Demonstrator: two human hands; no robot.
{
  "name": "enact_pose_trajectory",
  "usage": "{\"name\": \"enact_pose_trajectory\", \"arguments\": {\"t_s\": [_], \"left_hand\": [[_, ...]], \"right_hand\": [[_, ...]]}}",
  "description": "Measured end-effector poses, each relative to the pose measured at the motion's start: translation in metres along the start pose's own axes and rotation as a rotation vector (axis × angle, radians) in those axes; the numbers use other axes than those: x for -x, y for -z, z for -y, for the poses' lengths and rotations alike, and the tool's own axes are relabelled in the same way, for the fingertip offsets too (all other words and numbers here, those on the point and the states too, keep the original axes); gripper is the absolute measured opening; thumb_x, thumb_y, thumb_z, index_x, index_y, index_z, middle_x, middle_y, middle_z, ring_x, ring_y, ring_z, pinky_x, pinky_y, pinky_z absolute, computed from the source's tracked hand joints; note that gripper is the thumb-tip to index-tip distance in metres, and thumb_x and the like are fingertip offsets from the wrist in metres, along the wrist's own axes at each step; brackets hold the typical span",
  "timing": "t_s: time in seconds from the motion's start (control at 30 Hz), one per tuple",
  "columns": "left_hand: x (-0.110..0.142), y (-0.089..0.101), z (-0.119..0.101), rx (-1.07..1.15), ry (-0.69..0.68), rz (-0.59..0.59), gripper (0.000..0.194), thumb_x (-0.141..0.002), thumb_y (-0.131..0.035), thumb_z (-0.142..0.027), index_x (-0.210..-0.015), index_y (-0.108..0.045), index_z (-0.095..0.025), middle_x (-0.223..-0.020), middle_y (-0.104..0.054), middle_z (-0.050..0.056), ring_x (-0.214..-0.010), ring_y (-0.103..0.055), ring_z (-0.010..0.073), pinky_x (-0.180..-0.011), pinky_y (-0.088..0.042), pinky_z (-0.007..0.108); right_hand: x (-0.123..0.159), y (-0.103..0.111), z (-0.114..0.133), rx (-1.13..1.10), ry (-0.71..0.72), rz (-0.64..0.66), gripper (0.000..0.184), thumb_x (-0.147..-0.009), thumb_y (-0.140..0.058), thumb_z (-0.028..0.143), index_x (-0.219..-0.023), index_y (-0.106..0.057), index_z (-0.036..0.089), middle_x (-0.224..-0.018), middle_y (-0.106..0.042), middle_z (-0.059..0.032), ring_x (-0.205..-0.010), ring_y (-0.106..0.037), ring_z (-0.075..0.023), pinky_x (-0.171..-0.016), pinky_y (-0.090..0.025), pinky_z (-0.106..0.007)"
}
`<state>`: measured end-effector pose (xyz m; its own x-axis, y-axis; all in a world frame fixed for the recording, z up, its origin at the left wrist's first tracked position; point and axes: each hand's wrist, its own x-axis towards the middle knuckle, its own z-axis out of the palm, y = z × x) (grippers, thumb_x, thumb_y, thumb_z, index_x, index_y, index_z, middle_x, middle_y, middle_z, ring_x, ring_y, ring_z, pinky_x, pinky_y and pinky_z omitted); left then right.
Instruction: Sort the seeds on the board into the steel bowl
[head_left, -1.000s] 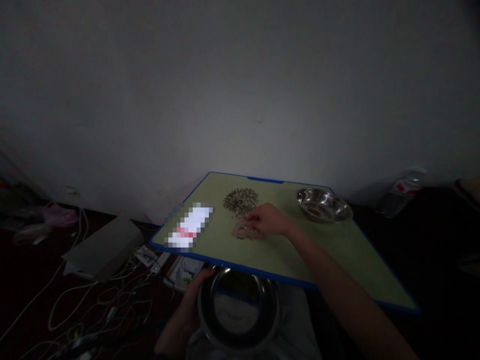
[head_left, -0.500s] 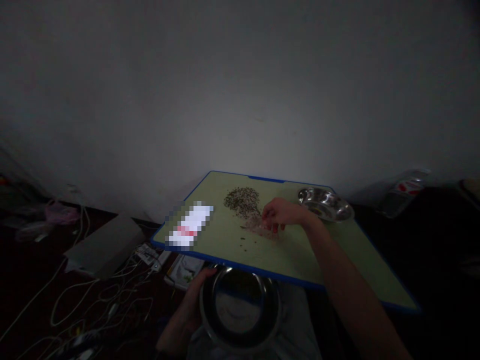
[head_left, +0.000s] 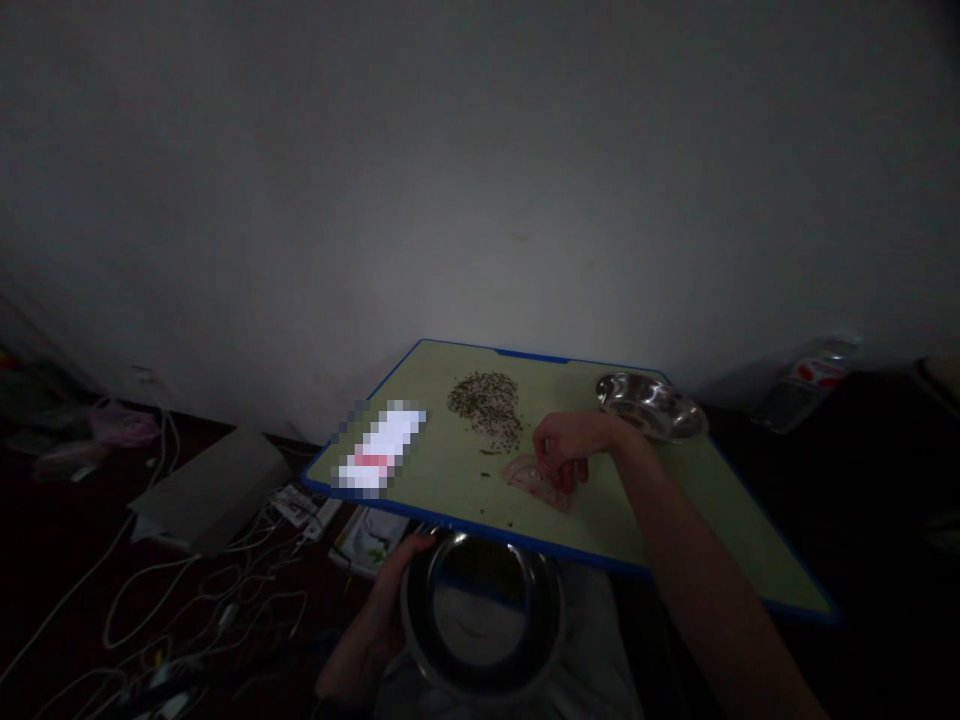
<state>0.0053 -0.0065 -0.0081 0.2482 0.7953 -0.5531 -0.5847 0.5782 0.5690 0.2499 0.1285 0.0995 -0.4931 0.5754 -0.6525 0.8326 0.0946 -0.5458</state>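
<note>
On the pale green tabletop (head_left: pixel 450 490), my right hand (head_left: pixel 570 448) has its fingers closed on a clear, pinkish protractor (head_left: pixel 534 480), which lies tilted low against the surface. Just beyond it spreads a pile of small dark and pale grains (head_left: pixel 486 405). A few loose grains lie between the pile and the front edge. Below that edge, my left hand (head_left: pixel 397 590) grips the left rim of a shiny metal bowl (head_left: pixel 480 610) over my lap. The bowl's inside is dark, and most of the left fingers are hidden behind it.
A second metal bowl (head_left: pixel 651 405) stands at the table's right back. A bright, blurred-out phone-like slab (head_left: pixel 381 448) lies at the left. Left of the table are a grey box (head_left: pixel 210 490) and tangled cables (head_left: pixel 225 610). A plastic bottle (head_left: pixel 810 385) leans near the wall.
My right hand and the protractor have moved toward the table's front edge and slightly right, away from the pile. The left hand and its bowl have stayed in place.
</note>
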Motion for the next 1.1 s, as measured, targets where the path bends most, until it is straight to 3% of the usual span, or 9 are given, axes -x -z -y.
{"name": "enact_pose_trajectory", "arguments": {"t_s": [0.2, 0.4, 0.7, 0.8, 0.97, 1.1], "left_hand": [[0.001, -0.001, -0.001, -0.016, -0.024, 0.025, 0.016, -0.071, -0.054, -0.024, -0.073, -0.066, -0.014, -0.064, -0.071, 0.005, -0.064, -0.063, 0.0200, -0.065, -0.043, 0.029], [0.001, 0.001, -0.002, -0.041, -0.001, 0.071, 0.020, -0.073, -0.052, -0.027, -0.071, -0.066, -0.014, -0.057, -0.069, 0.003, -0.055, -0.060, 0.0182, -0.061, -0.042, 0.029], [-0.003, 0.008, 0.001, -0.041, -0.017, 0.079, 0.017, -0.071, -0.054, -0.025, -0.071, -0.066, -0.013, -0.065, -0.071, 0.004, -0.061, -0.062, 0.0193, -0.068, -0.043, 0.029], [-0.005, 0.009, 0.001, -0.032, 0.000, 0.070, 0.016, -0.070, -0.055, -0.026, -0.069, -0.066, -0.014, -0.063, -0.071, 0.004, -0.059, -0.062, 0.0193, -0.067, -0.043, 0.030], [-0.006, 0.011, -0.001, -0.016, -0.022, 0.032, 0.016, -0.068, -0.057, -0.026, -0.065, -0.066, -0.013, -0.057, -0.069, 0.003, -0.055, -0.061, 0.0172, -0.063, -0.043, 0.028], [-0.005, 0.010, -0.004, 0.015, -0.021, 0.019, 0.015, -0.066, -0.058, -0.025, -0.066, -0.067, -0.013, -0.055, -0.069, 0.002, -0.054, -0.061, 0.0163, -0.061, -0.043, 0.027]], "right_hand": [[-0.008, -0.011, 0.009, -0.053, 0.115, 0.072, 0.029, -0.065, -0.059, 0.038, -0.077, -0.051, 0.013, -0.061, -0.064, -0.0030, -0.055, -0.061, -0.0154, -0.046, -0.047, -0.024], [-0.019, -0.023, 0.015, -0.067, 0.231, 0.140, 0.033, -0.064, -0.062, 0.040, -0.081, -0.051, 0.014, -0.058, -0.063, 0.0009, -0.053, -0.061, -0.0128, -0.046, -0.046, -0.022], [-0.018, -0.025, 0.021, -0.064, 0.298, 0.172, 0.032, -0.066, -0.060, 0.041, -0.081, -0.054, 0.013, -0.062, -0.064, -0.0006, -0.053, -0.060, -0.0114, -0.044, -0.044, -0.019], [-0.013, -0.018, 0.017, -0.078, 0.327, 0.088, 0.027, -0.067, -0.060, 0.034, -0.083, -0.055, 0.013, -0.061, -0.063, 0.0004, -0.051, -0.059, -0.0100, -0.044, -0.043, -0.018], [-0.007, -0.002, 0.008, -0.044, 0.370, -0.224, 0.018, -0.070, -0.053, 0.026, -0.082, -0.058, 0.013, -0.060, -0.062, -0.0008, -0.051, -0.058, -0.0098, -0.043, -0.042, -0.017], [-0.016, -0.002, 0.005, -0.005, 0.313, -0.329, 0.015, -0.069, -0.049, 0.021, -0.078, -0.058, 0.012, -0.059, -0.061, -0.0022, -0.049, -0.057, -0.0098, -0.040, -0.041, -0.016]]}}
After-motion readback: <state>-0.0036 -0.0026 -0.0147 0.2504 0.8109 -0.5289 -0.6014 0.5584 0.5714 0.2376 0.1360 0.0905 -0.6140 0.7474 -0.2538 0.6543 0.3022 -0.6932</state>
